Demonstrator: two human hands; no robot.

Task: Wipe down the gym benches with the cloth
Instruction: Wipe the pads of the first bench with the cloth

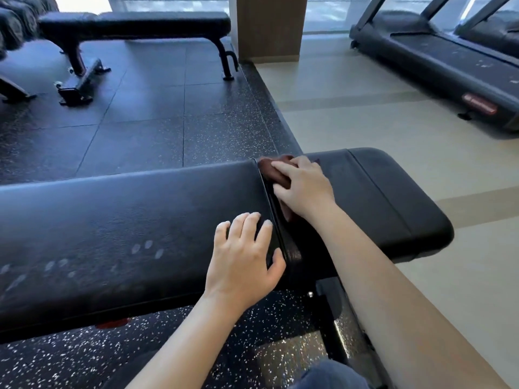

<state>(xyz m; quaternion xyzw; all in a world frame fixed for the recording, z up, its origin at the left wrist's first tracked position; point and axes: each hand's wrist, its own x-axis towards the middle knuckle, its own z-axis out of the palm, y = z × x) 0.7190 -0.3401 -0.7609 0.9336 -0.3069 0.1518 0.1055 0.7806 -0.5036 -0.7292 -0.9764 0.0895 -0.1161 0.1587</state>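
Note:
A black padded gym bench runs across the view in front of me, split by a gap between its long pad and its short seat pad. My right hand presses a dark brown cloth onto the seat pad right at that gap, fingers spread over the cloth. Most of the cloth is hidden under the hand. My left hand rests flat on the long pad beside the gap, fingers straight, thumb at the pad's edge. Faint fingerprint marks show on the long pad to the left.
A second black flat bench stands on the dark speckled rubber floor at the back left. A wooden pillar rises at the back centre. A treadmill sits on the pale floor at the right. Dumbbells line the far left corner.

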